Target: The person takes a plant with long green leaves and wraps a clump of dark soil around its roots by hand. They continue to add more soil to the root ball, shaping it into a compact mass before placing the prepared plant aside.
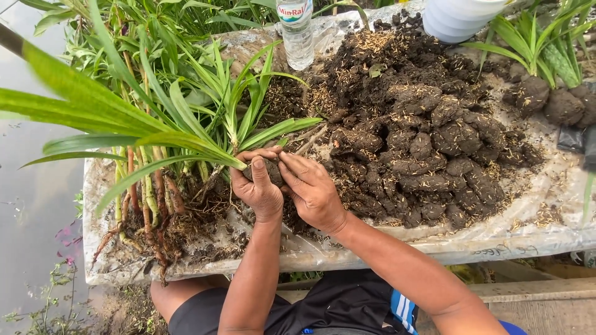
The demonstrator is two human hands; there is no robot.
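Your left hand (259, 189) and your right hand (313, 189) meet at the near edge of the plastic sheet (515, 239), both clenched around one dark soil ball (271, 170). The left fingers wrap it from below and the left, with the thumb pressed on top; the right fingers press against it from the right. The soil ball sits at the base of a long-leaved green seedling (186, 146), whose leaves fan out to the left over the sheet.

Just left of your hands lies a heap of bare-rooted seedlings (152, 205), their reddish stems and roots pointing toward you. To the right, a large pile of loose soil and clods (422, 142) covers the middle of the sheet. At the far edge stand a clear plastic bottle (297, 37) and a stack of white pots (456, 18). At the far right rest finished seedlings with rounded soil balls (549, 99).
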